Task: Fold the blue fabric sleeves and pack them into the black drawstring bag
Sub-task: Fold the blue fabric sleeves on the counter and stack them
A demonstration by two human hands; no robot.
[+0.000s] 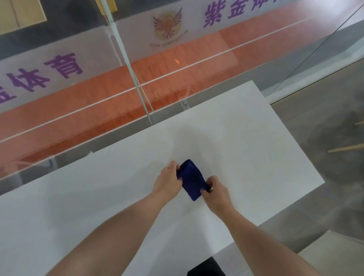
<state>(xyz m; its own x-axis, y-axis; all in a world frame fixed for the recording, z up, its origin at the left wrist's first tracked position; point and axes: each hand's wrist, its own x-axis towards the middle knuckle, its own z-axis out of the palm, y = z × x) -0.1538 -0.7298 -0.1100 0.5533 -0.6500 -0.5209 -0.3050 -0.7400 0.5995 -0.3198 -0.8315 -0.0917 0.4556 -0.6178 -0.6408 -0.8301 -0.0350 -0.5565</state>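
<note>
the white table (250, 134) runs diagonally across the view. its far edge lies close along a glass wall (67, 59) with purple lettering, and its right edge and near right corner border a gray floor (323, 120), where thin wooden sticks (350, 148) reach in from the right. bare tabletop surrounds the work area on all sides, with the widest stretch to the left and a narrower band toward the right edge. the blue fabric (192, 180) is a compact folded bundle at mid-table, well apart from every edge and set at an angle. the left hand (168, 181) grips its far left end with curled fingers. the right hand (216, 192) pinches its near right corner between thumb and fingers. the bundle spans the gap between the two hands. whether it rests on the table or is raised just above it cannot be told. a dark striped item (207, 271) shows at the near edge.
</note>
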